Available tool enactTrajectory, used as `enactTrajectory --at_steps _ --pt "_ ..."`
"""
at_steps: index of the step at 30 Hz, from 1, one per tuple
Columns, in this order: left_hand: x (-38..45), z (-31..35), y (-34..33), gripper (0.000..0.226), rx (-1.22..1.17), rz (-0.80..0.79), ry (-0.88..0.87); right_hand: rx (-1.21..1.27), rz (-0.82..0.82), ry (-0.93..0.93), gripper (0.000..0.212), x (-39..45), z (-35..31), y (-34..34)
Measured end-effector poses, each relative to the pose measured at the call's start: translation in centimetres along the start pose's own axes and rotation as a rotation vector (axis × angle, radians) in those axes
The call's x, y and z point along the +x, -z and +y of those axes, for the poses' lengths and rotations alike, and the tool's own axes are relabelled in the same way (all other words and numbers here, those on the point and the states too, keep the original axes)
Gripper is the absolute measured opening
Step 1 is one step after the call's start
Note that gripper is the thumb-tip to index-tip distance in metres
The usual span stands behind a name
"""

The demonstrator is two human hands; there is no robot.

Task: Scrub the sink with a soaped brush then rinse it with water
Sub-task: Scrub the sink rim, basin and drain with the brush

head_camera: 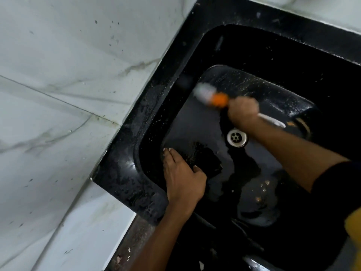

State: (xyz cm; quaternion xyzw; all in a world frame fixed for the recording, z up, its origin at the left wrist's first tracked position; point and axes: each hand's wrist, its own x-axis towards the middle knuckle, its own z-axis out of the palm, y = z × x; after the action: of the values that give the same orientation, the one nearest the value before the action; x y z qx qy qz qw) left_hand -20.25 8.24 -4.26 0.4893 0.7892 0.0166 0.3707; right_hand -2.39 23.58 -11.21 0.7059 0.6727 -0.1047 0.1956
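A glossy black sink [125, 173] fills the right half of the view, wet and speckled with soap. My right hand [244, 113] is closed around an orange-and-white brush [212, 94]. The blurred bristle head presses on the basin floor near the far left corner, and the white handle end sticks out behind my fist. My left hand [183, 177] lies flat inside the basin against the left wall, fingers together, thumb on a dark patch of the bottom. A steel drain [237, 137] sits between both hands.
White marble-look wall tiles [68, 85] with dark specks border the sink on the left and at the top right. A faint dull object [301, 124] lies at the basin's far right edge. No tap is in view.
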Motion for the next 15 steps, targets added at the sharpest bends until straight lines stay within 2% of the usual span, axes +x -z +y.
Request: enactTrajectory --at_steps 2,3,4,6,8,10,13,15 --pt "-0.5 -0.1 -0.1 0.087 0.033 -0.015 -0.036 0.03 0.04 -0.14 0.029 0.4 0.4 -0.3" --pt "-0.7 -0.1 -0.2 0.087 0.052 -0.034 -0.057 0.063 0.051 -0.105 0.028 -1.0 -0.7 -0.8" --pt "-0.8 -0.1 -0.2 0.086 0.071 -0.053 -0.074 0.12 0.016 -0.02 0.026 -3.2 -2.2 -1.5" --pt "-0.9 -0.2 -0.4 0.084 0.1 -0.064 -0.095 0.17 -0.154 0.265 0.026 -9.7 -5.5 -4.0" --pt "-0.9 -0.3 -0.4 0.082 0.113 -0.063 -0.108 0.131 -0.276 0.482 0.027 -15.0 -6.1 -5.9" --pt "-0.9 -0.4 -0.4 0.08 0.117 -0.075 -0.124 0.085 -0.233 0.368 0.024 -13.7 -2.6 -5.4" --pt "-1.0 -0.4 -0.5 0.078 0.138 -0.074 -0.16 0.035 -0.125 -0.128 0.027 -7.1 5.9 -3.5" --pt "-1.2 -0.4 -0.6 0.075 0.156 -0.084 -0.18 0.021 -0.048 -0.326 0.03 -5.6 9.6 -3.7"
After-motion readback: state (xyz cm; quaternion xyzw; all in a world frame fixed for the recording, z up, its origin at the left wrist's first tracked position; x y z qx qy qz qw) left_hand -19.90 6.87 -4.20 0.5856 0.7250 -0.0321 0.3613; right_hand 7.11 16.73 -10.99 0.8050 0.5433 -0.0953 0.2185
